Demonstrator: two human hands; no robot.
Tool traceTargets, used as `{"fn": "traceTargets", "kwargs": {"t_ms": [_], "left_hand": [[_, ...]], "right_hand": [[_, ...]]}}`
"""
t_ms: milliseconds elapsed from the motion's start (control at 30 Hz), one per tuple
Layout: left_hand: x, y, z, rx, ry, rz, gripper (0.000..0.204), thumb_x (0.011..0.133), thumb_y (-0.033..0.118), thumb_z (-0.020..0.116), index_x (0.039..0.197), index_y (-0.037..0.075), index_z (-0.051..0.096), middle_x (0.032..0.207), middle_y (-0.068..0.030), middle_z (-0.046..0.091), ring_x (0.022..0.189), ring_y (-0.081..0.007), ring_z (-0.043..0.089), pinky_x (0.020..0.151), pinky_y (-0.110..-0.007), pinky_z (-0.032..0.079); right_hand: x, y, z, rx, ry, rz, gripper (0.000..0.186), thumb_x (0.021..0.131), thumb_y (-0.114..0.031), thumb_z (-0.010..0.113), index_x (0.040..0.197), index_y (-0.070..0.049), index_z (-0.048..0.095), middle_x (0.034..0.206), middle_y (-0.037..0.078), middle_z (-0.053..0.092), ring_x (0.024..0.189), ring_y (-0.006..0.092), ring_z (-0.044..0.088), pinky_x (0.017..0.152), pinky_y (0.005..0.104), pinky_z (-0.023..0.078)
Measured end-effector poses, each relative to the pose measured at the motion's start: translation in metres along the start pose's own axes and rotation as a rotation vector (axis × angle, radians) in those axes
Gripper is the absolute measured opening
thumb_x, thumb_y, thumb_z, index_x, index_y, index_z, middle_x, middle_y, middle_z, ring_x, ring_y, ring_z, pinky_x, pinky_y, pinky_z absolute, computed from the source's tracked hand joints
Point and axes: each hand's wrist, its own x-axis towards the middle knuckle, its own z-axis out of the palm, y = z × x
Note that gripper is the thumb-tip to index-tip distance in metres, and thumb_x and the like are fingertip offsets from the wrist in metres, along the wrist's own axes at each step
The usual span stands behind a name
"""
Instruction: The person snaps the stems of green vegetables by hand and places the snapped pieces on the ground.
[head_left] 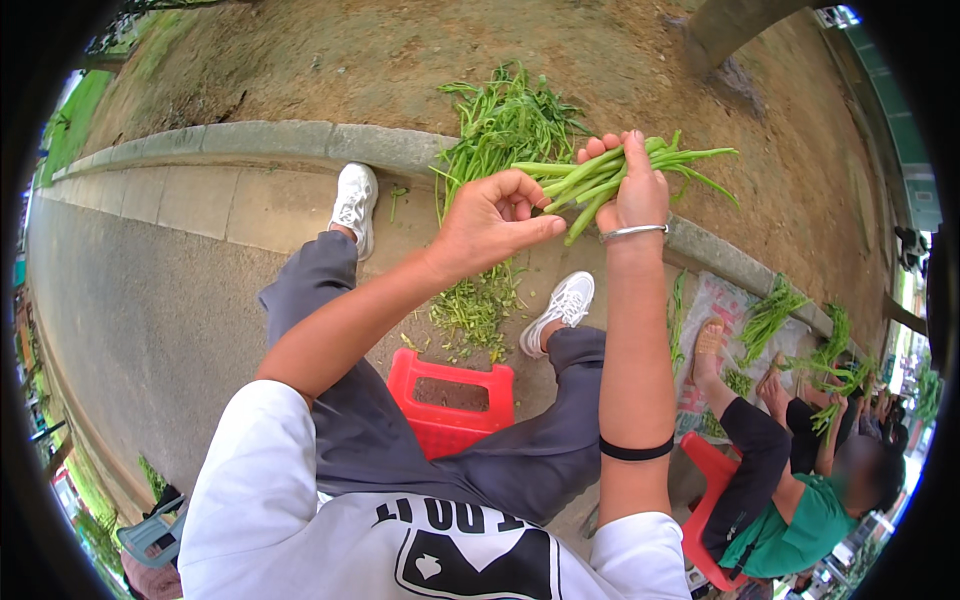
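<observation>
While we sit on the red stool, our right hand is closed around a bunch of green stems, holding it up in front of us with the cut ends pointing left and the thinner tips fanning out to the right. A silver bangle rings that wrist, and a black band sits lower on the forearm. Our left hand is curled just beside the cut ends, thumb and fingertips pinched together at the lowest stems; we cannot tell whether it actually grips one. Behind both hands, a loose heap of leafy greens lies on the bare dirt and spills over the curb. Below the hands, between our two white shoes, a scatter of green trimmings covers the pavement. Our grey trousers spread to either side of the stool, and a white shirt fills the lower edge. To our right, well apart from the bunch, another person in a green shirt sits on a second red stool, with more greens laid on a printed sack by their feet.
</observation>
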Motion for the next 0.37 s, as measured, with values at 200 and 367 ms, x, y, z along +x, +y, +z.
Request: {"fn": "traceTargets", "kwargs": {"t_ms": [200, 367], "left_hand": [[-0.0026, 0.0089, 0.0021, 0.196, 0.101, 0.033, 0.016, 0.074, 0.014, 0.07, 0.074, 0.002, 0.06, 0.063, 0.004, 0.052, 0.051, -0.0003, 0.04, 0.043, -0.018, 0.032], [-0.0039, 0.0101, 0.0002, 0.2, 0.092, 0.044, 0.014, 0.075, 0.012, 0.067, 0.076, 0.0, 0.061, 0.066, -0.0004, 0.057, 0.051, -0.0037, 0.044, 0.045, -0.021, 0.037]], "right_hand": [[-0.0002, 0.0031, 0.0025, -0.024, 0.0, -0.011, 0.022, 0.091, -0.021, 0.049, 0.088, 0.001, 0.047, 0.08, 0.013, 0.057, 0.068, 0.0234, 0.061, 0.06, 0.0373, 0.053], [0.0005, 0.0027, 0.0012, -0.046, -0.004, -0.027, 0.022, 0.091, -0.021, 0.049, 0.088, 0.001, 0.047, 0.08, 0.013, 0.058, 0.068, 0.0234, 0.061, 0.06, 0.0373, 0.053]]}}
